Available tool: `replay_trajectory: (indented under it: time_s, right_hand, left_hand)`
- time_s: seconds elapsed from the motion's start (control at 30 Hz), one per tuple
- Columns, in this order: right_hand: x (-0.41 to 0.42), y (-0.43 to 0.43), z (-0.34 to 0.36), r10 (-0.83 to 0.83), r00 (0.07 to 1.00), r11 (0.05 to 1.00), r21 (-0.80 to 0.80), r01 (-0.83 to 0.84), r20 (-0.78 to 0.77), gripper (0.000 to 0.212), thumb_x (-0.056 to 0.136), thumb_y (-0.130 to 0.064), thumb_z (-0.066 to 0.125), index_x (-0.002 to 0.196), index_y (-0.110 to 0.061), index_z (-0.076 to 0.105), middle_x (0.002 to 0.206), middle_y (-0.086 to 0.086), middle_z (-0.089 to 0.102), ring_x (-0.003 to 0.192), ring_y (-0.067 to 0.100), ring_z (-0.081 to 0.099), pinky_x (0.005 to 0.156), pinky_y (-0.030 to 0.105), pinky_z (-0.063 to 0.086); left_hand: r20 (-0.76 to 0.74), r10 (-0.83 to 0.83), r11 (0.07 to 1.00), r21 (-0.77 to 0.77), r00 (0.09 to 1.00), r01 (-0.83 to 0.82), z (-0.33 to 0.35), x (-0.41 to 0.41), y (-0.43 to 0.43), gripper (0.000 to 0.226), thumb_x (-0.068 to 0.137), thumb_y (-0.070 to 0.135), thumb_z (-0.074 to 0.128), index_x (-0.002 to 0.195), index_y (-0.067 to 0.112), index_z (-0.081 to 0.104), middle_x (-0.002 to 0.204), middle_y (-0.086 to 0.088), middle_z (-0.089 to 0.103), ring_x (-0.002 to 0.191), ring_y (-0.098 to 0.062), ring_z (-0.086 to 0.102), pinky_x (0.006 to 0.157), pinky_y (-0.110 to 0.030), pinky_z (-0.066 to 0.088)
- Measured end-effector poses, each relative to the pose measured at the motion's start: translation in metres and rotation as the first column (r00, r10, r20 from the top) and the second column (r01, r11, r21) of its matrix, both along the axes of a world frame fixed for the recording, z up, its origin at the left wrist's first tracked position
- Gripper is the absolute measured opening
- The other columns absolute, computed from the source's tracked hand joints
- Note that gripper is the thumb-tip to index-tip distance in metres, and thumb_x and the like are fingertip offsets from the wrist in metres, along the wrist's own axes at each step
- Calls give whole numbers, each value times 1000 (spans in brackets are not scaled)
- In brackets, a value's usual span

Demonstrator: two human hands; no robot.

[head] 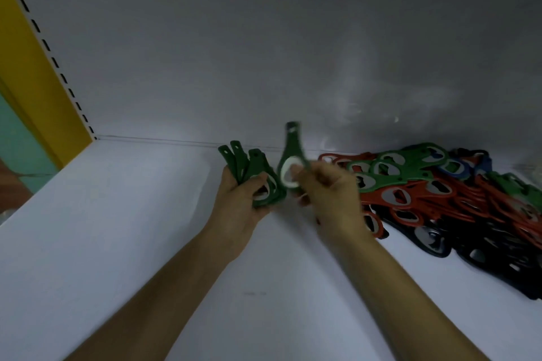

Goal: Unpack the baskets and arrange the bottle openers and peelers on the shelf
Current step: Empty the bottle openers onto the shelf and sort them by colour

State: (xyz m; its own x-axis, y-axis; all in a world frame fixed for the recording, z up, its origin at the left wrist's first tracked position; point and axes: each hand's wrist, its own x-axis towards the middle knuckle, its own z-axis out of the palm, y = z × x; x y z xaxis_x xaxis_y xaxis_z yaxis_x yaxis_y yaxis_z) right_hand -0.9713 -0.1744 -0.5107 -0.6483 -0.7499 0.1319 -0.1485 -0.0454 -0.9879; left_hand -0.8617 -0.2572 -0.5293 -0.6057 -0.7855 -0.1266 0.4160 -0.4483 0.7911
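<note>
Green plastic, flat, with a narrow slotted handle and a wide oval head ringed in pale metal: that is the single opener the right hand pinches upright, blurred, near the back edge of the shelf. Just beside it the left hand grips a green bundle, three handles fanning out. Toward the right edge lies a loose pile of red, green, blue and black openers, too tangled to count
</note>
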Motion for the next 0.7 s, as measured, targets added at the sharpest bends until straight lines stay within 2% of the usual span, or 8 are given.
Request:
replay_trajectory:
  time_s: [0.07, 0.13, 0.23, 0.37, 0.43, 0.5, 0.6, 0.7]
  right_hand:
    - [12, -4, -11, 27, 934, 992, 125, 19, -356, 16, 91, -21, 62, 102, -19, 72, 78, -17, 59, 75, 2, 55, 66, 9, 43]
    - [23, -7, -17, 79, 870, 986, 167, 3, -486, 23, 96, -24, 53, 115, -20, 67, 95, -13, 53, 90, 4, 51, 78, 9, 44]
    - [31, -8, -19, 107, 919, 992, 105, -72, -380, 32, 101, -16, 41, 131, -17, 53, 125, -3, 45, 106, -4, 50, 90, 7, 42]
    - [28, -10, -15, 192, 980, 980, -38, -194, -53, 48, 95, -34, 52, 140, -22, 41, 126, -13, 52, 105, -18, 51, 85, 3, 43]
    - [26, -9, -15, 230, 971, 973, -12, -231, -60, 66, 75, -51, 67, 132, -26, 45, 120, -14, 59, 103, -14, 56, 80, 6, 48]
    - [27, -8, -15, 203, 978, 979, 31, -201, -42, 51, 64, -52, 72, 108, -34, 52, 104, -14, 63, 90, -12, 60, 71, 5, 48]
    - [26, -11, -18, 180, 984, 984, 17, -180, 2, 23, 78, -38, 71, 94, -37, 55, 95, -12, 65, 86, -5, 63, 72, 10, 50]
    - [24, -12, -21, 132, 989, 991, 20, -131, -64, 30, 86, -32, 66, 115, -27, 60, 108, -11, 65, 99, -2, 61, 84, 13, 49]
  left_hand:
    - [-34, -33, 999, 23, 999, 34, 0, 0, 1, 40, 93, 15, 51, 133, 17, 47, 123, -15, 61, 104, -27, 64, 75, -38, 59]
    - [-1, -22, 999, -40, 1000, 22, 0, -1, 4, 44, 89, 16, 55, 132, 18, 47, 122, -11, 62, 107, -24, 63, 78, -35, 58]
    - [12, 60, 986, -158, 998, -57, -3, 0, 5, 49, 82, 7, 62, 127, 23, 50, 117, -2, 65, 108, -18, 63, 79, -26, 54]
    - [66, 130, 861, -502, 989, -80, -2, -1, 3, 46, 83, 5, 67, 118, 31, 53, 109, 9, 68, 104, -14, 65, 80, -30, 56]
    - [131, 128, 799, -601, 983, -24, -3, -6, 10, 29, 82, 28, 64, 109, 30, 55, 98, 13, 68, 95, -11, 67, 75, -27, 56]
    - [263, 183, 714, -698, 947, 56, -5, -8, 16, 20, 81, 43, 56, 97, 31, 54, 85, 19, 66, 82, -4, 65, 68, -20, 53]
    - [352, 284, 594, -795, 892, 124, -13, -6, 10, 24, 84, 14, 59, 93, 34, 52, 83, 20, 63, 81, 0, 62, 67, -13, 49]
    - [404, 313, 626, -768, 860, 133, -13, -6, 7, 39, 82, -4, 63, 94, 32, 53, 103, -3, 62, 95, -17, 62, 83, -28, 53]
